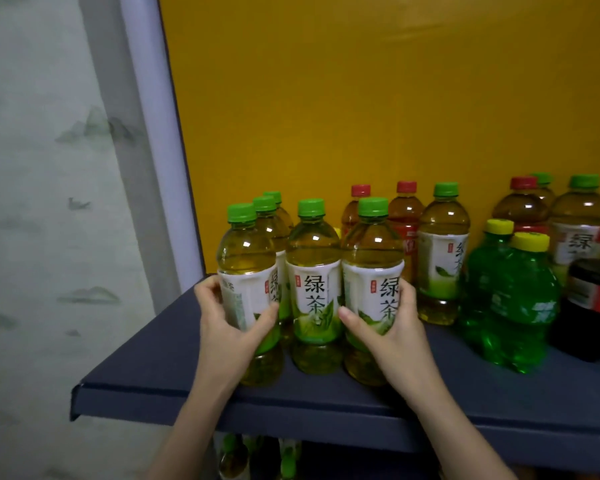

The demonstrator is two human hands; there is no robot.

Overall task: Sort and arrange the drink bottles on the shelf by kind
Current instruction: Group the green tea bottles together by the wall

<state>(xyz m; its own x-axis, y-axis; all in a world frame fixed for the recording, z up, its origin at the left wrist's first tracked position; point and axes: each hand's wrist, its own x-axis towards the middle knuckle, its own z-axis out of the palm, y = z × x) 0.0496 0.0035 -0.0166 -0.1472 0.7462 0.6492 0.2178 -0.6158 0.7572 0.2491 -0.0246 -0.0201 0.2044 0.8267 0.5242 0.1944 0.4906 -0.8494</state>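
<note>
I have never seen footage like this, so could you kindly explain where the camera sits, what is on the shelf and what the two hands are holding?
No machine here: these are a person's two bare hands. The single picture comes from a camera worn on the person's head, looking forward and down. A dark blue shelf carries drink bottles before a yellow back panel. The left hand grips one green-capped tea bottle, and the right hand grips a second tea bottle; a third tea bottle stands between them. Further right stand red-capped bottles, bright green bottles with yellow caps and a dark cola-like bottle. The person seems to be grouping the green teas together.
</note>
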